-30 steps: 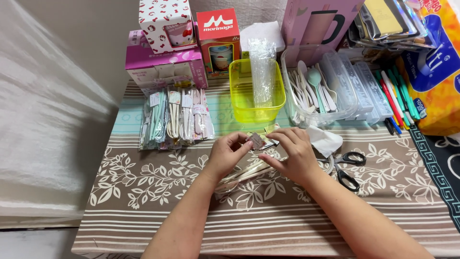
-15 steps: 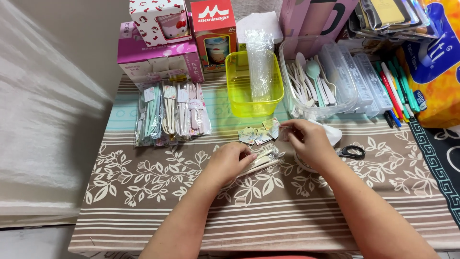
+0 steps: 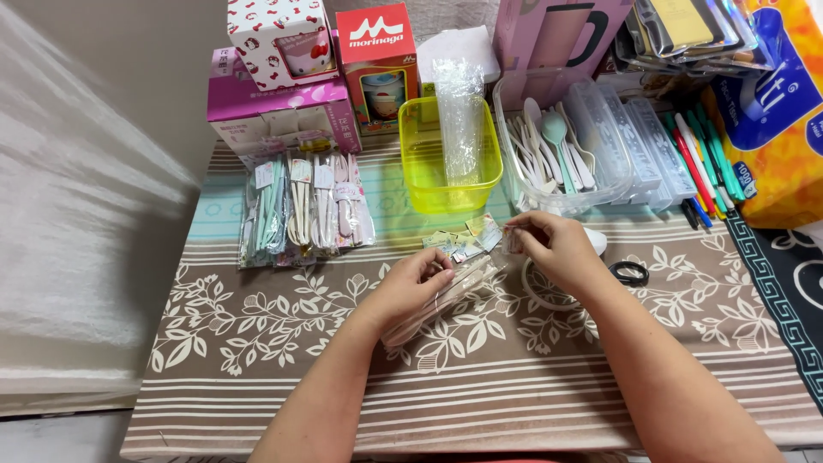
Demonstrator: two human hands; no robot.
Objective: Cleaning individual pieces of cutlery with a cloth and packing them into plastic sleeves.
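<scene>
Cutlery packet point(image 3: 441, 296), a clear sleeve with pale utensils inside, lies slantwise on the bench point(image 3: 257, 343) at its middle, on a brown cloth with a leaf pattern. The left hand point(image 3: 411, 287) rests on top of the packet with fingers curled down over it, pinning it to the cloth. The right hand point(image 3: 553, 249) sits just beyond the packet's upper end, fingers closed in a pinch on a small paper tag point(image 3: 506, 236). A loose heap of similar small tags point(image 3: 459, 242) lies between the two hands, touching the packet's far end.

Behind the hands stands a yellow plastic tub point(image 3: 429, 184) holding an upright roll of clear sleeves point(image 3: 461, 111). To its right, a clear container point(image 3: 600, 146) holds loose white and pale green spoons point(image 3: 549, 146). To the left of the tub, a row of finished cutlery packets point(image 3: 304, 206) lies side by side. Black scissors point(image 3: 630, 273) lie near the right wrist. Cartons point(image 3: 274, 94) stand along the far edge, and coloured pens point(image 3: 699, 163) lie at the far right.
</scene>
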